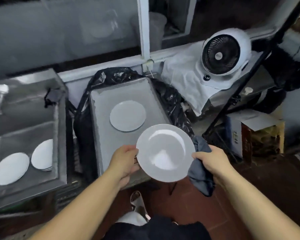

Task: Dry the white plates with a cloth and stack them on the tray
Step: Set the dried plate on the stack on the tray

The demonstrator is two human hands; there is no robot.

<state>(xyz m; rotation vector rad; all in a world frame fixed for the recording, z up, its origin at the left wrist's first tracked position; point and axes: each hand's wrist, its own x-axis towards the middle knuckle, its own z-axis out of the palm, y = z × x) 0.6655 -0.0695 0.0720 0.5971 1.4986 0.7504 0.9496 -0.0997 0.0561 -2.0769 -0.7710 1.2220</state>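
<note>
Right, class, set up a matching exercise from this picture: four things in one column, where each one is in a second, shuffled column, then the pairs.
Things:
1. plate in the hands
2. dark cloth
3. white fan
4. two plates

Places:
A. in the steel sink on the left
B. gripped by the right hand
C. on a white sheet, back right
D. held over the near edge of the tray

Pairs: 1-D, 2-B, 3-C, 4-A

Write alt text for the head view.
A person's left hand and right hand hold a white plate above a grey tray bearing another plate; the right also grips a dark cloth. Two more plates lie in the sink.
</note>
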